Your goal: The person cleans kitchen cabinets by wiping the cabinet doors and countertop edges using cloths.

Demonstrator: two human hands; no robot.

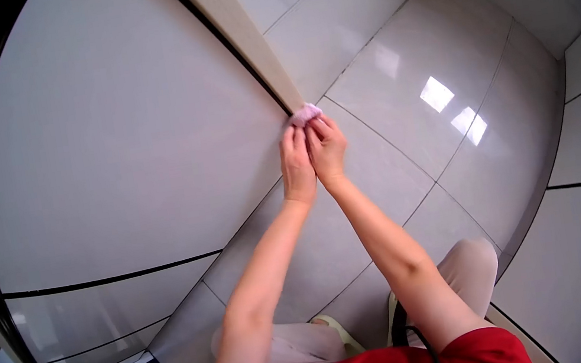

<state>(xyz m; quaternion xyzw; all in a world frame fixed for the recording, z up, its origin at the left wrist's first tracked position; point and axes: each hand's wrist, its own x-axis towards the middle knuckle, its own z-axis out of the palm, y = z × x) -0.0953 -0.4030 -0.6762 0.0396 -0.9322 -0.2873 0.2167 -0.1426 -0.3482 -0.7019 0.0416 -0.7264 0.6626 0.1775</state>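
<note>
Both arms reach forward, and the hands meet at a pale pink cloth (306, 114). It is bunched up against the low end of a beige edge strip (237, 24) on the side of a white cabinet panel (124, 124). My left hand (296, 165) is closed on the cloth's left part, fingers pointing away from me. Close beside it, my right hand (327, 147) grips the right part, with its fingers bent onto the cloth. The fingertips are partly hidden in the folds.
Shiny grey floor tiles (383, 145) lie below, with window reflections at right. A tiled wall (348, 15) rises behind the strip. White cabinet fronts (565, 260) stand on the right. My knee (471, 267) and slippers (339, 330) are close under my arms.
</note>
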